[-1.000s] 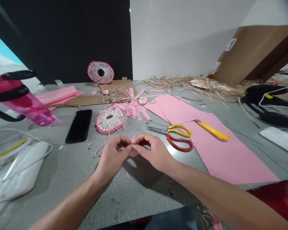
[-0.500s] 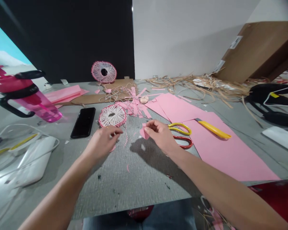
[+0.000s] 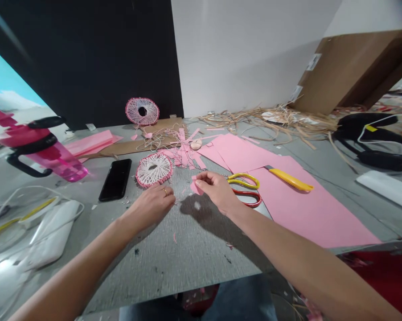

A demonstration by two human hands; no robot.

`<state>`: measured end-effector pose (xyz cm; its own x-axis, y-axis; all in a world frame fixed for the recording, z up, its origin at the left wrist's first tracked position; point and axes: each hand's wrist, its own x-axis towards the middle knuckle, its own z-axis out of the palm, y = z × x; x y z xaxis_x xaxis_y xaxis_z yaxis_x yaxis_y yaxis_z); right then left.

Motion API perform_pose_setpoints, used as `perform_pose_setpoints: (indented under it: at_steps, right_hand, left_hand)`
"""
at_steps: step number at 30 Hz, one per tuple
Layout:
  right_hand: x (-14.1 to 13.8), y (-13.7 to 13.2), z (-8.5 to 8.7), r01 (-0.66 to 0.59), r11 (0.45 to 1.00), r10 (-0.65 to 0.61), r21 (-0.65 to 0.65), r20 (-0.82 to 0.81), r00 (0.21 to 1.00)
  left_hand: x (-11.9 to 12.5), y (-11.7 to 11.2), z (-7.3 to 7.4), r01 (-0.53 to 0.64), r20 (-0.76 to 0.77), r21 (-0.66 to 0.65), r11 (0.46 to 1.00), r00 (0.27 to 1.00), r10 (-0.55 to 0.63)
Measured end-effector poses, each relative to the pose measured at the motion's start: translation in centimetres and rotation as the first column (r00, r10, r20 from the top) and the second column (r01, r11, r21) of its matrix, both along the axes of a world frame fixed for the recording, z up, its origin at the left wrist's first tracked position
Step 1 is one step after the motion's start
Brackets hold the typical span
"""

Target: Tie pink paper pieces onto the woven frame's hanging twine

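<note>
Bright light, dark shadow (image 3: 217, 225) across the grey table (image 3: 187, 258), stretched edges.

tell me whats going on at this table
A person is working with pink paper at a table. The right hand pinches a small pink paper piece. The left hand is low, just in front of the nearer string-wound ring; whether it holds anything is hidden. Scissors lie beside the right hand, partly covered by it, and a yellow cutter rests on large pink sheets. A second ring stands by the black panel.
</note>
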<state>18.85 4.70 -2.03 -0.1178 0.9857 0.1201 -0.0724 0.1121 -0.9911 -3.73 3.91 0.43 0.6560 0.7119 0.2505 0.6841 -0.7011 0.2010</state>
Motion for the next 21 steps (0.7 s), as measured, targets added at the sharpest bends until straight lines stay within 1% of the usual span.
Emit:
perform_pose_setpoints:
  at_steps: [2, 3, 5, 7, 9, 11, 13, 15, 18, 21]
  right_hand:
    - [0.1, 0.1, -0.1, 0.001, 1.0, -0.001, 0.004, -0.001, 1.0]
    - [0.1, 0.1, -0.1, -0.006, 1.0, 0.006, 0.007, 0.002, 1.0]
    - [0.1, 0.1, -0.2, -0.036, 0.999, 0.036, 0.007, 0.012, 0.999]
    - [0.1, 0.0, -0.3, -0.068, 0.998, 0.068, -0.005, 0.026, 0.997]
    - [0.0, -0.1, -0.4, -0.1, 0.995, 0.101, -0.025, 0.043, 0.994]
    - [-0.1, -0.3, -0.5, -0.137, 0.989, 0.14, -0.048, 0.056, 0.989]
    - [-0.3, -0.5, -0.5, -0.169, 0.984, 0.173, -0.059, 0.085, 0.981]
    - [-0.4, -0.7, -0.5, -0.191, 0.98, 0.197, -0.057, 0.143, 0.97]
    - [-0.5, -1.1, -0.2, -0.206, 0.977, 0.214, -0.056, 0.246, 0.945]
    - [-0.7, -1.5, 0.3, -0.221, 0.973, 0.23, -0.065, 0.302, 0.925]
  left_hand:
    - [0.2, 0.0, 0.1, 0.007, 0.015, -0.062, 0.998, 1.0, -0.006]
    - [0.3, 0.0, 0.1, -0.014, 0.047, -0.099, 0.995, 0.999, 0.019]
    - [0.5, 0.0, 0.2, -0.09, 0.128, -0.161, 0.983, 0.986, 0.111]
    - [0.8, 0.1, 0.1, -0.157, 0.184, -0.185, 0.97, 0.964, 0.191]
    - [0.9, 0.1, 0.1, -0.194, 0.227, -0.213, 0.957, 0.943, 0.242]
    - [1.0, 0.0, 0.2, -0.219, 0.29, -0.274, 0.936, 0.909, 0.298]
    - [1.0, -0.1, 0.3, -0.228, 0.353, -0.344, 0.911, 0.868, 0.35]
    - [1.0, -0.3, 0.4, -0.223, 0.393, -0.379, 0.898, 0.84, 0.375]
    - [1.1, -0.5, 0.3, -0.214, 0.417, -0.388, 0.896, 0.827, 0.378]
    - [1.4, -0.8, 0.1, -0.183, 0.431, -0.41, 0.894, 0.825, 0.366]
